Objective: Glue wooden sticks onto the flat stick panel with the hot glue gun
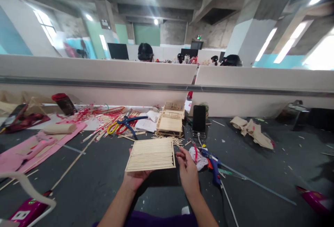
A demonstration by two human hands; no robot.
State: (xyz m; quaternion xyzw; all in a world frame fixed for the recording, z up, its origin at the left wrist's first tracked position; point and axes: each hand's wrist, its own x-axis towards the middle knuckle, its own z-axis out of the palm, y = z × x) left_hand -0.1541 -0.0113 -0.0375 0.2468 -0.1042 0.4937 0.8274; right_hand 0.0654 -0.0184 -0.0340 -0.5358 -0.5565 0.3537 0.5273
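Observation:
A flat panel of glued wooden sticks (151, 154) rests on my left hand (136, 178), which supports it from below with the palm up and fingers curled under its near edge. My right hand (187, 172) is at the panel's right edge, fingers loosely bent and touching or almost touching the corner. Both hands hover above a dark grey tabletop (104, 175). Behind the panel stand small stick-built box frames (170, 120).
A blue glue gun (213, 164) with its cord lies right of my right hand. A black phone (199, 118) stands in a holder. Scissors and pliers (126, 123) lie among loose sticks and red scraps. Pink sheet (23, 152) at left, crumpled paper (254, 131) at right. Other people sit beyond the divider (104, 72).

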